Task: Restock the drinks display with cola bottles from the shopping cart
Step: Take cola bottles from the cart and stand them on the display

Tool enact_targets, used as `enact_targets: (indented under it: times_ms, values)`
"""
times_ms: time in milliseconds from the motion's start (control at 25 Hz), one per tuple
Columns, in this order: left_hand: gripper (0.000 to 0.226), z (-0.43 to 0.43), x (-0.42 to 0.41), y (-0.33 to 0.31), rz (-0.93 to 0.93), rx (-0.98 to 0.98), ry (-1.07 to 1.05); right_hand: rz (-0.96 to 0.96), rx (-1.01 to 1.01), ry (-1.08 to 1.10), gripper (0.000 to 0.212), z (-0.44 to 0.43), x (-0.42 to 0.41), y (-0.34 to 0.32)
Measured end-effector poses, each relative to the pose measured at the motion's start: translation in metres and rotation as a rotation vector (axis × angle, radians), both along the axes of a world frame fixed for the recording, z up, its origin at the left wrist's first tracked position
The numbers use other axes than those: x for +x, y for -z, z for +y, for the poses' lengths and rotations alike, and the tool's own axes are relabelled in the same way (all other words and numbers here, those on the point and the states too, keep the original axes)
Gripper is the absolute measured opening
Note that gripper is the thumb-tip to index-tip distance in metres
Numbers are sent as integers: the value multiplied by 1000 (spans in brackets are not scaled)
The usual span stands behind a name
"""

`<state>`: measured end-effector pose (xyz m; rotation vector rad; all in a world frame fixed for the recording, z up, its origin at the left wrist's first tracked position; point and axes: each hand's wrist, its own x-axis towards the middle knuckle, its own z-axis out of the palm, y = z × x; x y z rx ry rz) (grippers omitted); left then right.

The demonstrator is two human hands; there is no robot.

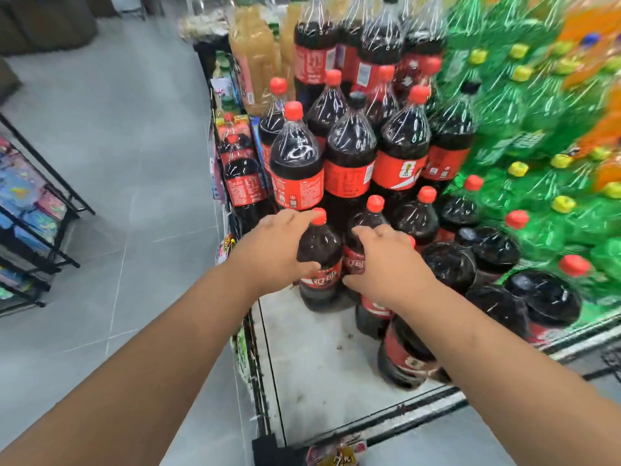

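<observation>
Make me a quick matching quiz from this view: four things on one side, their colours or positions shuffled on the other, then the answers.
Things:
1. left hand
2. right hand
3. green bottles
4. rack

Descriptions:
A. far left, across the aisle
B. yellow caps, right of the cola
C. on a cola bottle with its red cap showing
D. on the next cola bottle over

Pairs: 1-C, 2-D, 3-B, 4-A

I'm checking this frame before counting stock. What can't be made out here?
- Shopping cart: not seen in the head view.
- Green bottles: labels lost to motion blur.
- Cola bottle under the right arm: neck and cap hidden.
- Right hand: fingertips hidden behind a bottle, so grip unclear.
- Left hand wraps another cola bottle.
</observation>
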<state>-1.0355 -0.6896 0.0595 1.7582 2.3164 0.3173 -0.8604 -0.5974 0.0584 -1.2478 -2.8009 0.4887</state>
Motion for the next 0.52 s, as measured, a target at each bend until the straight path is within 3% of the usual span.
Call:
enact_targets:
  times_ms: [520]
  values:
    - [81, 15, 206, -40, 48, 137, 180, 20, 172, 149, 79, 9, 213, -45]
